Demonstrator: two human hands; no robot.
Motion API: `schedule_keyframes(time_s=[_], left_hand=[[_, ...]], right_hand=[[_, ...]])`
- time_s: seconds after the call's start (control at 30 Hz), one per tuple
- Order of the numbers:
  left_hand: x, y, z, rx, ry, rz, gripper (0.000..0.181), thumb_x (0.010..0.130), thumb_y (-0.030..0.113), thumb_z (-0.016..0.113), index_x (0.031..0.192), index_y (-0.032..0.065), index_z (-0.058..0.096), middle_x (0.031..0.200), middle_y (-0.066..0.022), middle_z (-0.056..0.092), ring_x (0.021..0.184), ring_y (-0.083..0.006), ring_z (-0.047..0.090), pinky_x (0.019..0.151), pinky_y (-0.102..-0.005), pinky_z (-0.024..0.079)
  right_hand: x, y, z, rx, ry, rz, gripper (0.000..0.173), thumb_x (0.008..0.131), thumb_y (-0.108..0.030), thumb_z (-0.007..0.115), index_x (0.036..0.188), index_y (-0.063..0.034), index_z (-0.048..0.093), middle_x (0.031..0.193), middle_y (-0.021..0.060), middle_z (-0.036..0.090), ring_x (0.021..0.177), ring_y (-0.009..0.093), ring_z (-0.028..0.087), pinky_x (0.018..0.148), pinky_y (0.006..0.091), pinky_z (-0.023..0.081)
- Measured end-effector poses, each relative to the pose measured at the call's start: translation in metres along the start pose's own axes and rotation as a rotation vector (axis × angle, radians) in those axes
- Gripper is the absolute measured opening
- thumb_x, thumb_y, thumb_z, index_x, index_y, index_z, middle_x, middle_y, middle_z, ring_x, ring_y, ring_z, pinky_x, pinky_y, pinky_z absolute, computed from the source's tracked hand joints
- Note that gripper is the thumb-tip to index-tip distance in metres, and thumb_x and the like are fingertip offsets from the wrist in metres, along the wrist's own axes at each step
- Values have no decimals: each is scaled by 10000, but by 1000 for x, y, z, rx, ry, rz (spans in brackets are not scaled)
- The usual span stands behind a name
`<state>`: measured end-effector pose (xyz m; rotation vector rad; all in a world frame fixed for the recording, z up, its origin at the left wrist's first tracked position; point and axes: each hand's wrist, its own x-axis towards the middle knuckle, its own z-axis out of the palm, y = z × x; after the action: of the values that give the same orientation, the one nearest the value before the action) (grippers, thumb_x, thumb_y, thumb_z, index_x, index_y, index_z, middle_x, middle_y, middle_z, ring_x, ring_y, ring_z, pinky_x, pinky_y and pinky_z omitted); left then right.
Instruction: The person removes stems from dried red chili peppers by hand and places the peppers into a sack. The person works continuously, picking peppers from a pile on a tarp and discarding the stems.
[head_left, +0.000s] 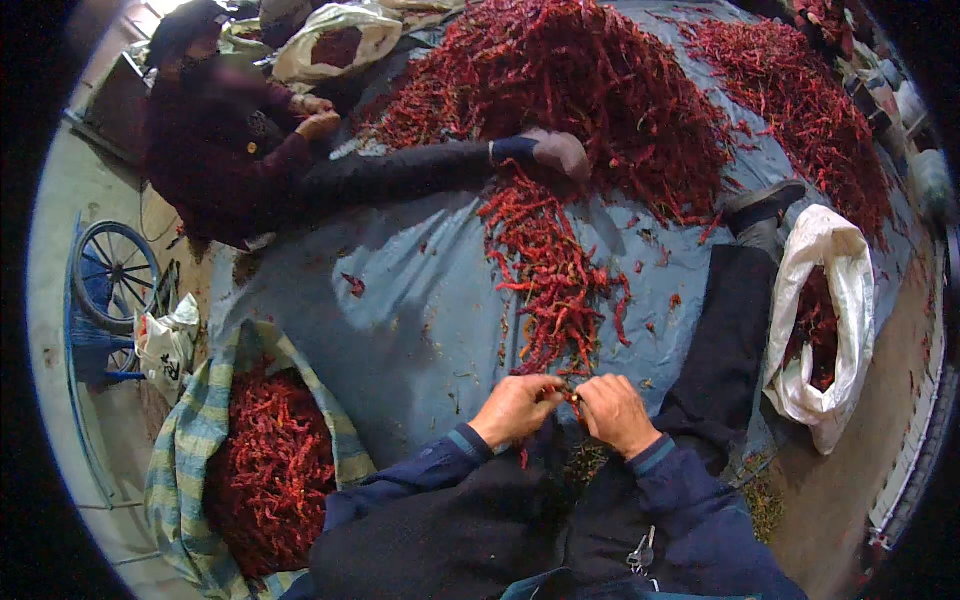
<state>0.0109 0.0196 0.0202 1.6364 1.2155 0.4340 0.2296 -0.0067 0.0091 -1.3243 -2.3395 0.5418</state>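
Observation:
My left hand (517, 409) and my right hand (616, 414) meet just above my lap. Between their fingertips is a red chili pepper (575, 403), pinched near its stem end from both sides. A red tip pokes out below my left hand; how many peppers that hand holds is hidden by the fingers. Right beyond my hands, a strip of loose red chili peppers (559, 300) runs along the blue tarp (420, 322) towards a large heap of chili peppers (570, 82).
A striped sack (176, 457) full of chilies stands at my left. On my right is a white woven sack (857, 300) with chilies inside. Stem scraps (763, 504) lie beside my leg. Another person (225, 142) sits at the far left, one leg stretched across the tarp. A wheeled cart (112, 270) is by the wall.

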Motion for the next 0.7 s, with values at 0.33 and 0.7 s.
schedule_keyframes(time_s=[0.33,0.7], left_hand=[[0,11,-6,-417,-330,-171,265,959,196,692,1150,13,677,1031,-32,718,956,-83,612,869,-273,503],[-4,14,-7,-467,-167,-239,263,938,203,729,1113,11,692,885,17,677,820,-42,565,713,-245,489]], right_hand=[[-10,-16,-16,868,34,471,101,885,-100,705,945,-25,675,846,40,685,778,164,641,686,307,506],[18,-20,-47,281,281,102,284,856,-257,763,1037,-44,713,890,125,720,805,329,687,745,397,550]])
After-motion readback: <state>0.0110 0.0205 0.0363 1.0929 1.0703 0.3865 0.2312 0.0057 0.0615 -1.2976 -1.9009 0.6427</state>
